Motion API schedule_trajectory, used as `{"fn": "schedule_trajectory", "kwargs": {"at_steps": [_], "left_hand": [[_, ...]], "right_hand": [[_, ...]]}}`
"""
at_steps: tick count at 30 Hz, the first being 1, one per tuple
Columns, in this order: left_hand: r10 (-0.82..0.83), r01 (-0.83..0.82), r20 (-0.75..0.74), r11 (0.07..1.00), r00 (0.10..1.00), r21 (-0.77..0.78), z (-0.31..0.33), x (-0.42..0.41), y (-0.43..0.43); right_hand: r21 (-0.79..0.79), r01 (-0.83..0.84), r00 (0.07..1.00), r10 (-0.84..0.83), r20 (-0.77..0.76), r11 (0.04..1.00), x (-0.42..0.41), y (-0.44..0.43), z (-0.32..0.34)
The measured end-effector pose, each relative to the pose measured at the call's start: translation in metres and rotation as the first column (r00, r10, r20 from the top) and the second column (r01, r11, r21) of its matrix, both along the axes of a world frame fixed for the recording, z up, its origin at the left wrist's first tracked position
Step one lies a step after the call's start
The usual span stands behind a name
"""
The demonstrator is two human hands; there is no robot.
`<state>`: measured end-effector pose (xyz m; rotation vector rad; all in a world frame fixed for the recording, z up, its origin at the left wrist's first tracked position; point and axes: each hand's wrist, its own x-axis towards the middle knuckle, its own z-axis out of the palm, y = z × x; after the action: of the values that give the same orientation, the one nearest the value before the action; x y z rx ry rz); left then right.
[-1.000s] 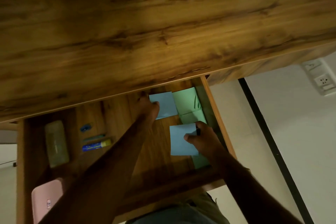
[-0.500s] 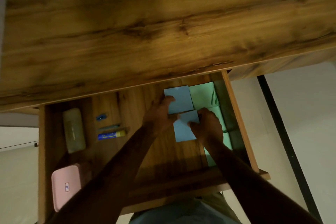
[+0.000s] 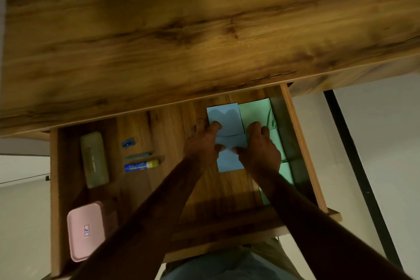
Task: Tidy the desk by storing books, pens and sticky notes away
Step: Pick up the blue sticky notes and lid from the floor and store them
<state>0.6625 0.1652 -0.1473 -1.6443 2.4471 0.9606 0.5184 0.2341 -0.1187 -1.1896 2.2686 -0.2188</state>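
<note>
Both hands are reaching into the open wooden drawer (image 3: 305,157) under the dark wood-grain desk top (image 3: 204,29). The left hand (image 3: 202,145) is lying with fingers spread over the left edge of two pale blue square sticky-note pads, its thumb pressing on the nearer pad (image 3: 229,161). The right hand (image 3: 261,150) is mirroring it on the pads' right edge, thumb tip nearly meeting the left thumb; neither hand is closing around anything, both are resting flat and loosely open on the paper. The farther blue pad (image 3: 225,116) is lying just behind the nearer one, their edges touching or overlapping under the fingers. Just right of them, pale green sticky-note pads (image 3: 256,111) are lining the drawer's right side in a row, partly hidden by the right wrist. Well to the left in the drawer are sitting a blue glue stick with a yellow cap (image 3: 141,165), a small blue clip-like item (image 3: 128,143), a greyish oblong case (image 3: 94,159) and a pink rounded rectangular box (image 3: 85,232)
</note>
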Motion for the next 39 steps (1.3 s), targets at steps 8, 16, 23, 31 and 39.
{"fn": "schedule_trajectory", "kwargs": {"at_steps": [8,16,23,31,39], "left_hand": [[0.004,-0.004,-0.016,1.0,1.0,-0.019,0.004,0.0,0.0],[-0.123,0.113,-0.051,0.978,0.991,-0.173,0.034,-0.014,0.011],[-0.208,0.161,-0.12,0.936,0.971,-0.314,0.075,-0.035,0.042],[-0.359,0.232,-0.227,0.866,0.905,-0.443,0.135,-0.1,0.153],[-0.663,0.504,-0.236,0.713,0.711,-0.487,0.135,-0.194,0.315]], "right_hand": [[-0.012,0.031,1.0,-0.031,-0.005,0.999,-0.003,0.02,0.018],[-0.02,-0.022,0.999,0.021,-0.043,1.0,-0.011,0.043,0.046],[-0.083,-0.05,0.998,0.048,-0.03,0.995,-0.03,0.081,0.063],[-0.291,0.061,0.998,-0.065,-0.005,0.955,-0.07,0.195,0.091],[-0.271,0.387,0.918,-0.396,0.025,0.881,-0.13,0.385,0.082]]}}
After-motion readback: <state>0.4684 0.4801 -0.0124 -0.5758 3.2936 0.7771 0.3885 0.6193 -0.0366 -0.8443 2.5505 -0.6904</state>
